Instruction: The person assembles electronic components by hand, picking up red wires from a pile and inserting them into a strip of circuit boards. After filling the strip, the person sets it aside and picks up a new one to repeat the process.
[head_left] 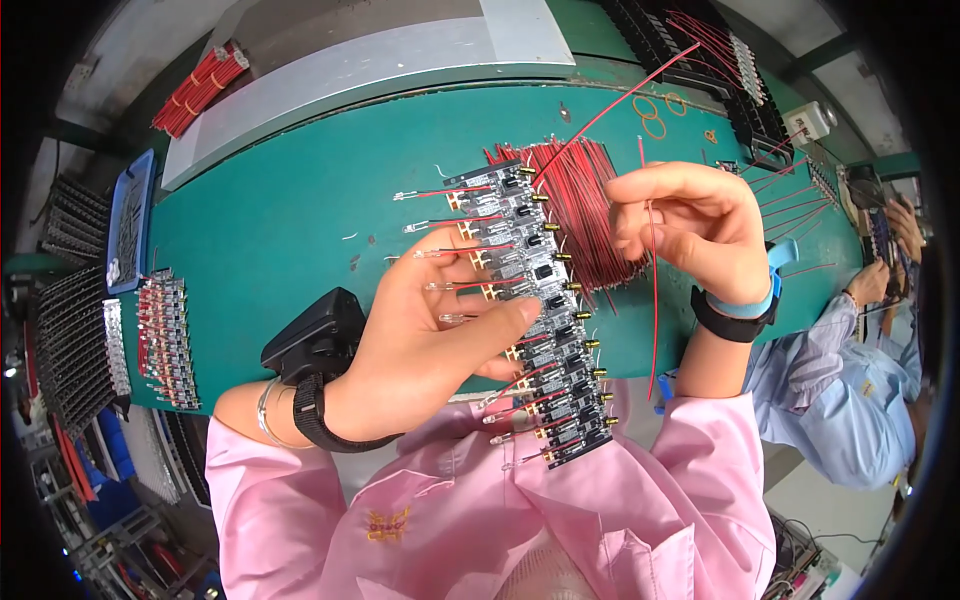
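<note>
"Left hand [425, 340] and right hand [690, 230] are working at the green table [270, 230]; how are they holding things?"

"The left is clamping the circuit-board strip [568, 345], its thumb lying across the face and its fingers curling beneath. The right is half curling, fingertips drawing near the thumb, and seems to be pinching a single red wire [654, 320], which is hanging well below it."

"Where is the strip sitting?"

"It is slanting in the air between the hands, its upper end overlapping the red wire bundle [590, 210], its lower end hanging before the pink shirt [450, 540]. Another wire [640, 90] is jutting up beside its top end."

"So what is good handling asking for?"

"Probably a steady left thumb, pressing on board and not on the clear-tipped leads [460, 286] (those are looking easy to bend). I'd be gripping the wire close to its working end, since a long free length is likely to be swaying, and I'd be keeping the right wrist clear of that jutting one."
</note>
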